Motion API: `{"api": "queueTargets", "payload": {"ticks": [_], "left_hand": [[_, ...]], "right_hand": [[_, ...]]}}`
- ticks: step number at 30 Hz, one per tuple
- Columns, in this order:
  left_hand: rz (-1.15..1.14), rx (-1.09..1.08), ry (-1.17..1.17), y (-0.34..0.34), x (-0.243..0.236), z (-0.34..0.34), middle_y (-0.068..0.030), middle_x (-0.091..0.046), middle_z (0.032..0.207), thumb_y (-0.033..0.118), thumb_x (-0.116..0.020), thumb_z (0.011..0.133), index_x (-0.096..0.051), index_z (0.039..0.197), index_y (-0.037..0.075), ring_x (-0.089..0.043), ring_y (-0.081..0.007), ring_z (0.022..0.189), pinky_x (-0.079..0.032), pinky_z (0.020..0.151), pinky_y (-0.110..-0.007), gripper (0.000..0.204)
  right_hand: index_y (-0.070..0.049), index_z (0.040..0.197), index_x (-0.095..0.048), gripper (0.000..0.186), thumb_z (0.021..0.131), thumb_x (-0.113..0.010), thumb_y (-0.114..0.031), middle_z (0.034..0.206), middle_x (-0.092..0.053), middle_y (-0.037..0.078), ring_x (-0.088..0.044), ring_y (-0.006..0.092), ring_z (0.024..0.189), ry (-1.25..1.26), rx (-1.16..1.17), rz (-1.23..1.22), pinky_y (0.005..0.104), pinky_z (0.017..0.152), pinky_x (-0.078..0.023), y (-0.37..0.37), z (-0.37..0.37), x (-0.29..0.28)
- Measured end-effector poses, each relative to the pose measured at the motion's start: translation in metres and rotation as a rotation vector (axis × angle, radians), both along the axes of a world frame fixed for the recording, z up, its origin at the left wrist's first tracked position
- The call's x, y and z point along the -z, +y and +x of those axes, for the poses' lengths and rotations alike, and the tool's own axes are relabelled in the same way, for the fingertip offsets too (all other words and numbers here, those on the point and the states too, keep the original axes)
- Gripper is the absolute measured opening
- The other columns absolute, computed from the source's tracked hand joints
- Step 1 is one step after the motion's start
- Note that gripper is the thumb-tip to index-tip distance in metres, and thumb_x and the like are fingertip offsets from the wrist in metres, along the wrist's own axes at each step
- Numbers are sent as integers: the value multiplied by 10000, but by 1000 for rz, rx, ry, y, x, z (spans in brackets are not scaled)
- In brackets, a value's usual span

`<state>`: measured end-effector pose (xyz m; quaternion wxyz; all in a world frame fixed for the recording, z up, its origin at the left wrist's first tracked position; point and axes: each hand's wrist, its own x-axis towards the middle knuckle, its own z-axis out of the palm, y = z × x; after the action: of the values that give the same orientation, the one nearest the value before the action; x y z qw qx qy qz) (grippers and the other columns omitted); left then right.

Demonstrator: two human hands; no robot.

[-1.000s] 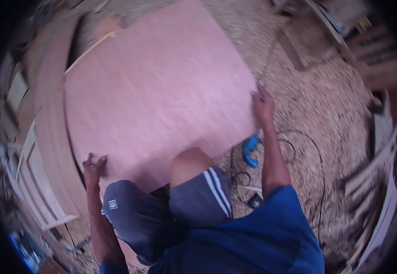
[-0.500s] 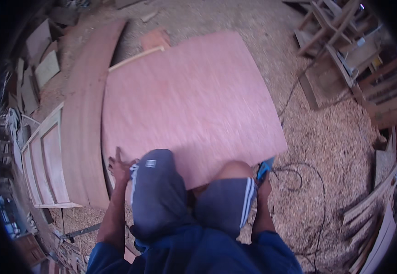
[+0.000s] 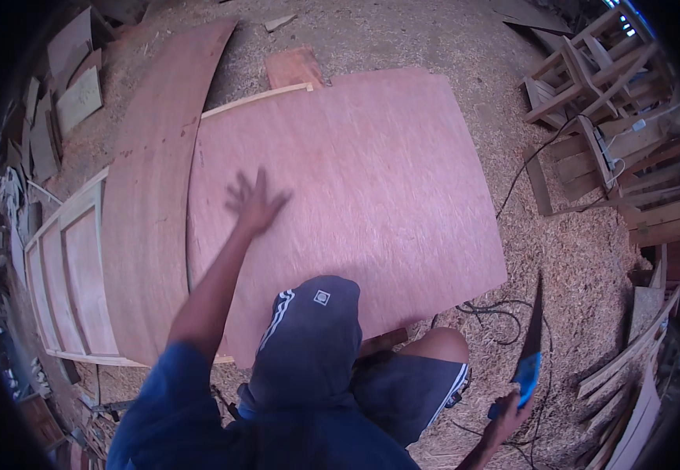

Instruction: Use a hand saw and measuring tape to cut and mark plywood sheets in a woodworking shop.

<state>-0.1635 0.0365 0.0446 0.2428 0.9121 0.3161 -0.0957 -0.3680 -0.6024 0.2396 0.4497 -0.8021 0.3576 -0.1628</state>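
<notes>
My left hand (image 3: 258,205) is spread over the pinkish plywood sheet (image 3: 355,180), fingers apart and a little blurred; whether it presses on the wood I cannot tell. At the lower right my right hand (image 3: 506,419) is closed around the blue handle of a handsaw (image 3: 529,372). The saw's dark blade points away from me, apart from the sheet's right edge. One of my knees (image 3: 316,313) rests on or just over the near edge of the plywood. A narrower, browner plywood strip (image 3: 148,188) lies along the sheet's left side.
A framed wooden panel (image 3: 81,274) lies under the strip at left. Black cable (image 3: 504,313) coils over the shavings-covered floor beside the sheet. Wooden stools (image 3: 590,70) are stacked at the far right, with offcut strips (image 3: 622,368) nearer. A small wood piece (image 3: 293,66) lies beyond the sheet.
My left hand has moved from the sheet's near left edge to farther in over it. My right hand has drawn the saw out to the right, bringing its blade into view.
</notes>
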Motion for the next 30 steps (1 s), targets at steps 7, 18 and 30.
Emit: {"api": "queueTargets", "payload": {"ticks": [7, 18, 30], "left_hand": [[-51, -78, -18, 57, 0, 243, -167, 111, 1758, 729, -581, 918, -55, 1699, 271, 193, -532, 1556, 129, 1147, -784, 1048], [-35, -199, -35, 63, 5, 268, -260, 142, 1728, 762, -599, 869, -75, 1701, 269, 241, -534, 1541, 161, 1120, -793, 1100], [35, -297, -129, 51, 1, 273, -278, -8, 1733, 750, -649, 829, -322, 1644, 216, 150, -548, 1561, 170, 1131, -785, 1028]], "right_hand": [[37, 1463, -460, 488, 1030, -607, -135, 782, -615, 61, -572, 101, 633, -198, -466, 24, 245, 540, -439, 166, 107, -43], [29, 1356, -636, 418, 1097, -562, -290, 741, -547, -23, -436, 28, 560, -140, -952, 298, 238, 496, -385, 423, 314, 117], [49, 1353, -645, 403, 1100, -549, -250, 661, -513, -14, -451, 52, 615, -96, -954, 330, 262, 537, -376, 423, 328, 133]]}}
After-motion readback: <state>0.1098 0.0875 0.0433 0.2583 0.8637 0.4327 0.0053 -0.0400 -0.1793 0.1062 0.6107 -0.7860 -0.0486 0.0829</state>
